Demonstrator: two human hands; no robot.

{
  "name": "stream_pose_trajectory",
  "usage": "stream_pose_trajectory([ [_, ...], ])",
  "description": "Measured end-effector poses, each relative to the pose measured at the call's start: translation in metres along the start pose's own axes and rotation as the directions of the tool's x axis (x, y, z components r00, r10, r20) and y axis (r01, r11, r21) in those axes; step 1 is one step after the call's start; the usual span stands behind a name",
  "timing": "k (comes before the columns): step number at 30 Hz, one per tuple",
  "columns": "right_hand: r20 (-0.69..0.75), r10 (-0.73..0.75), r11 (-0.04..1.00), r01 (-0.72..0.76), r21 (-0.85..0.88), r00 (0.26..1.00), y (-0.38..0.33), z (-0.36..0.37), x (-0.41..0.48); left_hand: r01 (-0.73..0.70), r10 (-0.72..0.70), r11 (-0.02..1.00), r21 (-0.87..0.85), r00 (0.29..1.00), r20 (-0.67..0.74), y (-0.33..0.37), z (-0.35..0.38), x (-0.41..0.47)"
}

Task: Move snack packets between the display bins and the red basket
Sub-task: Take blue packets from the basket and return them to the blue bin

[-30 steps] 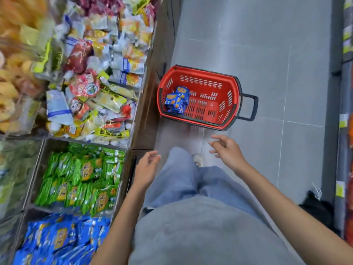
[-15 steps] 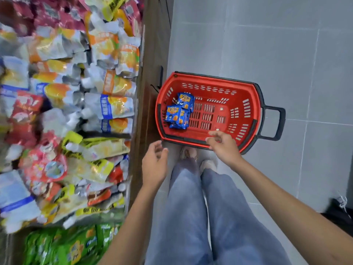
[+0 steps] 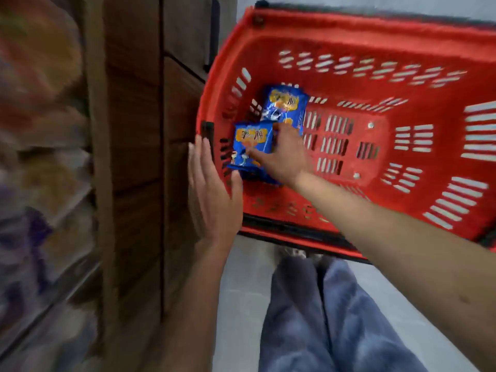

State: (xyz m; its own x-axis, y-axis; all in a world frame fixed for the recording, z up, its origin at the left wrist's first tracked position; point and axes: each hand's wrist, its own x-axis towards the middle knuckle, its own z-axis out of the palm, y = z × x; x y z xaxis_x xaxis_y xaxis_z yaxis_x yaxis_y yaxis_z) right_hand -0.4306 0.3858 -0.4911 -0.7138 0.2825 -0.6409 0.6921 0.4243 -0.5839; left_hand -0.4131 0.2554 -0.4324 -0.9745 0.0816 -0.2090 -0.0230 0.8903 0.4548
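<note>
The red basket (image 3: pixel 349 41) stands on the floor, filling the upper right of the head view. Blue snack packets lie in its left end: a near packet (image 3: pixel 251 145) on top and a far packet (image 3: pixel 285 104) behind it. My right hand (image 3: pixel 284 154) reaches down into the basket and its fingers curl onto the near blue packet. My left hand (image 3: pixel 212 189) hovers flat, fingers straight, at the basket's near left corner beside the rim and holds nothing.
A dark wooden cabinet side (image 3: pixel 134 157) rises just left of the basket. Blurred display bins of packets (image 3: pixel 40 157) fill the far left. My jeans-clad legs (image 3: pixel 322 318) and grey floor tiles (image 3: pixel 239 304) lie below the basket.
I have bent down close to the basket. My right hand went from the near rim into the basket onto the blue packets. My left hand moved up beside the left rim.
</note>
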Motion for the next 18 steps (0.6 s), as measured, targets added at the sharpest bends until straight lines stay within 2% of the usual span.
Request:
stream_pose_trajectory([
  [4,-0.063,0.012,0.995,-0.018,-0.093,0.998,0.005,0.014,0.013,-0.045,0.045,0.999,0.025,0.999,-0.015,-0.014,0.018,-0.008],
  [8,-0.106,0.117,0.992,-0.11,0.065,0.987,-0.002,0.011,0.016,-0.025,0.025,1.0,0.008,0.999,-0.03,-0.012,0.022,-0.005],
  [13,-0.003,0.199,0.977,-0.198,0.082,0.98,-0.005,0.008,0.015,0.06,-0.062,0.996,-0.063,0.998,-0.025,-0.001,0.016,-0.004],
  [16,0.015,0.174,0.969,-0.174,0.175,0.985,-0.008,0.006,0.011,0.096,-0.1,0.99,-0.104,0.995,-0.028,0.008,0.008,-0.003],
  [18,0.02,0.131,0.939,-0.13,0.318,0.991,-0.01,-0.001,0.001,0.095,-0.101,0.988,-0.119,0.994,-0.047,0.016,0.0,-0.002],
])
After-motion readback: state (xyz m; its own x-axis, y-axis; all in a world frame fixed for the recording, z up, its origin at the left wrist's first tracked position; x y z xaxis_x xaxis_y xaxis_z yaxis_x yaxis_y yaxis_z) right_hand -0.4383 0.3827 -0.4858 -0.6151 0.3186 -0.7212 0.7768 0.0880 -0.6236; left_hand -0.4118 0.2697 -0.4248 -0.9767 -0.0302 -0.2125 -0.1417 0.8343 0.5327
